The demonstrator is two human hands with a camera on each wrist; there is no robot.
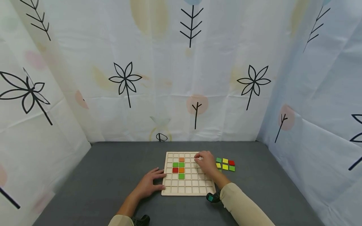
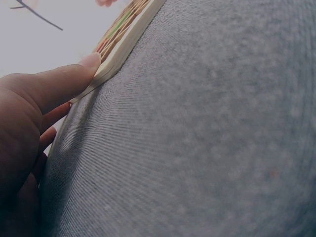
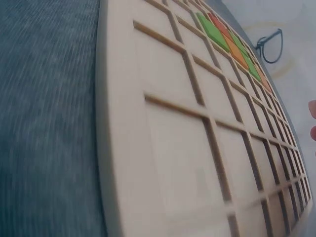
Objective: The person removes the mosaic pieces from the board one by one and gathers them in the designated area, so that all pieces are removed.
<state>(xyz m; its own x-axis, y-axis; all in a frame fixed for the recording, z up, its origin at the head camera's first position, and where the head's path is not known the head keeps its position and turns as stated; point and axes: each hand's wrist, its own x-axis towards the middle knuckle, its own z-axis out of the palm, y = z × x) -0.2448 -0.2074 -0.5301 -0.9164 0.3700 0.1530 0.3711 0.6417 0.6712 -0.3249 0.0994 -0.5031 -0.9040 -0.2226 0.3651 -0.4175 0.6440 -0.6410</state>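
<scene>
The board [image 1: 194, 182] is gridded cream; tiles [image 1: 181, 164] green, red, orange, yellow.

One counter [image 1: 127, 157], one board [image 1: 192, 190], two hands: one left hand [image 1: 147, 185], one right hand [image 1: 207, 163]. Two sleeves [image 1: 244, 205] and two wristbands [image 1: 213, 197]. In the board sit six tiles: three green tiles [image 1: 175, 164], two orange tiles [image 1: 181, 170], one red tile [image 1: 175, 170]. To its right, at least seven loose tiles [image 1: 225, 160] show: three yellow, three green, one red; the right arm may hide others there, so that total cannot be told.
</scene>
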